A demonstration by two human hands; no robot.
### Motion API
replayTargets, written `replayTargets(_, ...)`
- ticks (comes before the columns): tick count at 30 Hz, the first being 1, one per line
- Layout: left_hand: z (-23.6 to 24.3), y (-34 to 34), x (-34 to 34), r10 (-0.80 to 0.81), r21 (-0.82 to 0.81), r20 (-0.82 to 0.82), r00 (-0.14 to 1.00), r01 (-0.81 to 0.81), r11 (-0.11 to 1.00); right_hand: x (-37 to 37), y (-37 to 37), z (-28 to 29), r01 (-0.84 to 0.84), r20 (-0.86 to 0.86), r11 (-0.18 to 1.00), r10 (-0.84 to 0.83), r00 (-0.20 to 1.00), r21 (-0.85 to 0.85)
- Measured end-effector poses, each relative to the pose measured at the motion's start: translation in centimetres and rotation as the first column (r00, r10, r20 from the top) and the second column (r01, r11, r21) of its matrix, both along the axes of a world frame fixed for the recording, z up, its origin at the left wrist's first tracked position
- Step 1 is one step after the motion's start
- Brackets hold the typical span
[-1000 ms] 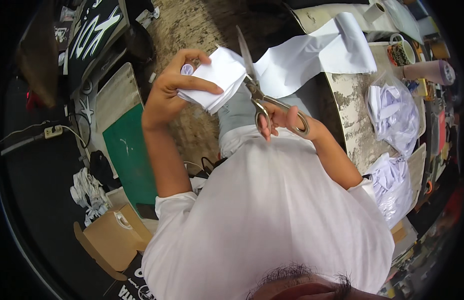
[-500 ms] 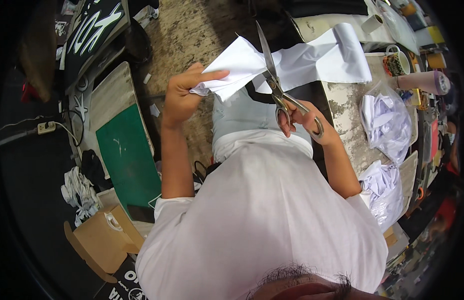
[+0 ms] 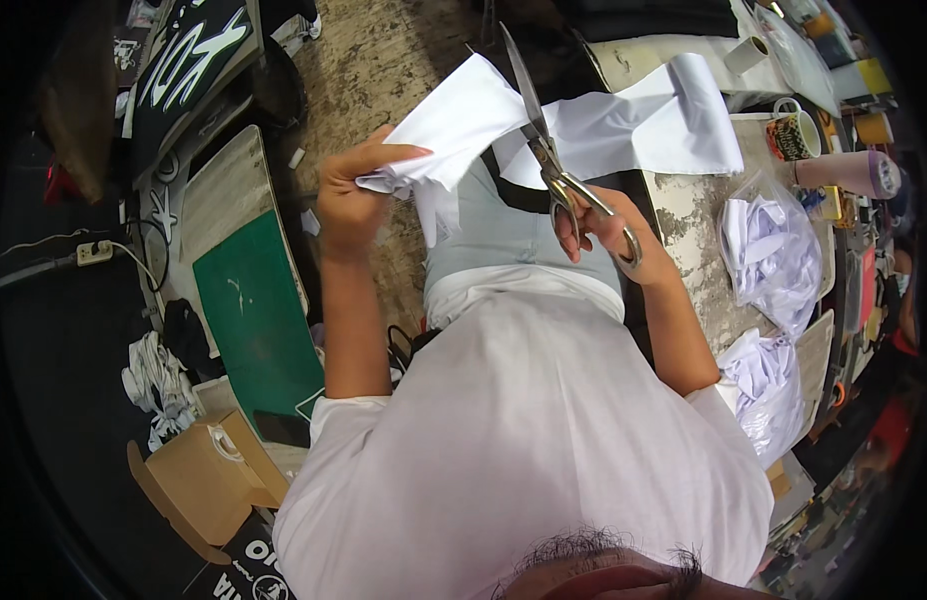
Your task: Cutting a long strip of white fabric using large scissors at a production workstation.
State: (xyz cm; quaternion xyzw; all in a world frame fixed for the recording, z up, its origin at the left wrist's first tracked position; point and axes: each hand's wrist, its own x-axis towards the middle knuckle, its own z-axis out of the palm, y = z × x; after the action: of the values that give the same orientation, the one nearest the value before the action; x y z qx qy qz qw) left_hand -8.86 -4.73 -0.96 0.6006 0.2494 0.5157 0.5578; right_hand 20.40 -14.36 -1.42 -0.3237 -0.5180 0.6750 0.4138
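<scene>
And there's the left hand point(image 3: 355, 195), closed on a bunched corner of the white cloth point(image 3: 461, 110), one digit laid across the top! Bright, smooth stuff, this: crumpled into small folds right at the pinch, then fanning out flat toward the blades, with a narrow flap drooping just beside the fingers. Across from it, the right hand point(image 3: 623, 235) is wrapped round the handles of the scissors point(image 3: 546, 160), shiny silver, one long blade slanting up and away from that grip over the cloth, while a thin dark point peeks past the cloth's far edge. Beyond the blades, more white fabric point(image 3: 643, 120) ripples away from the right hand onto the worn tabletop point(image 3: 688, 210), curling over into a rounded fold
</scene>
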Motion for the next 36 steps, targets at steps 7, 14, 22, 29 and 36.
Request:
replayTargets(7, -2.0, 0.4, -1.4, 0.006, 0.026, 0.126, 0.992, -0.01, 1.0, 0.0, 0.6, -0.4, 0.17, 0.293, 0.972, -0.212, 0.932, 0.163)
replayTargets(14, -6.7, 1.0, -1.8, 0.086, -0.579, 0.217, 0.972, 0.057, 0.813, 0.9, 0.7, -0.1, 0.195, 0.339, 0.963, -0.249, 0.907, 0.188)
replayTargets(22, -4.4, 4.6, 0.8, 0.115, -0.48, 0.04, 0.993, -0.082, 0.873, 1.9, -0.2, 0.4, 0.1, 0.156, 0.995, -0.102, 0.982, 0.023)
replayTargets(29, -0.8, 6.6, 4.0, -0.187, -0.385, 0.118, 0.975, 0.218, 0.897, 2.8, -0.8, 0.6, 0.065, 0.135, 0.997, -0.06, 0.989, -0.032)
replayTargets(36, -0.5, 6.8, 6.0, -0.345, -0.007, -0.273, 0.898, 0.356, 0.934, 3.6, -0.8, 0.6, -0.022, 0.189, 0.999, 0.028, 0.982, -0.034)
